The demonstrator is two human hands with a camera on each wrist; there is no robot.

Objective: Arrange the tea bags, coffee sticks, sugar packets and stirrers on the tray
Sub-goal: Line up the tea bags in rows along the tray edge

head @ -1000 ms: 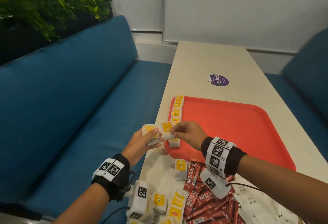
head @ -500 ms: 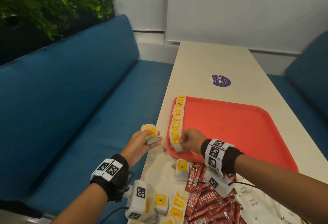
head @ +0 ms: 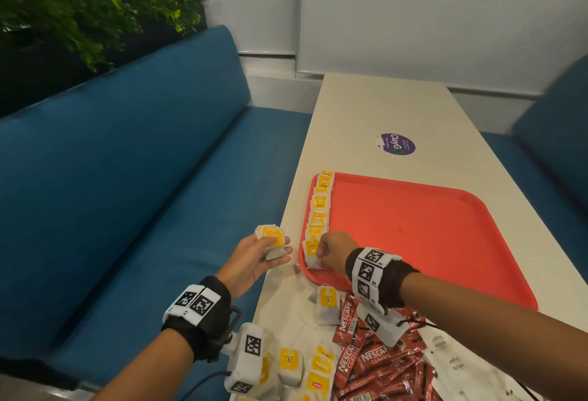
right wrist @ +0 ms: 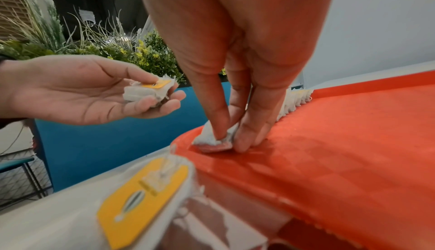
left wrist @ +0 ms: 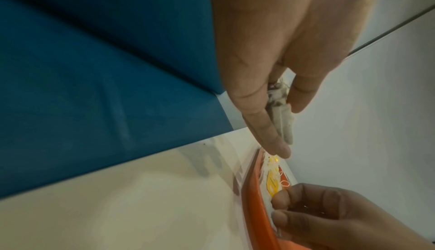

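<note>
In the head view, low and centre, the right hand (head: 332, 249) pinched a tea bag (head: 311, 249) at the near end of the row of tea bags (head: 319, 209) along the red tray (head: 429, 235)'s left edge. Only the right wrist view showed its fingertips (right wrist: 221, 133) pressing that bag onto the tray floor. At the left of that frame, the left hand (right wrist: 89, 92) lay palm up, thumb clamping a small stack of tea bags (right wrist: 150, 90). Loose tea bags (head: 327, 303), coffee sticks (head: 378, 365) and sugar packets (head: 455, 365) crowded the head view's bottom edge.
</note>
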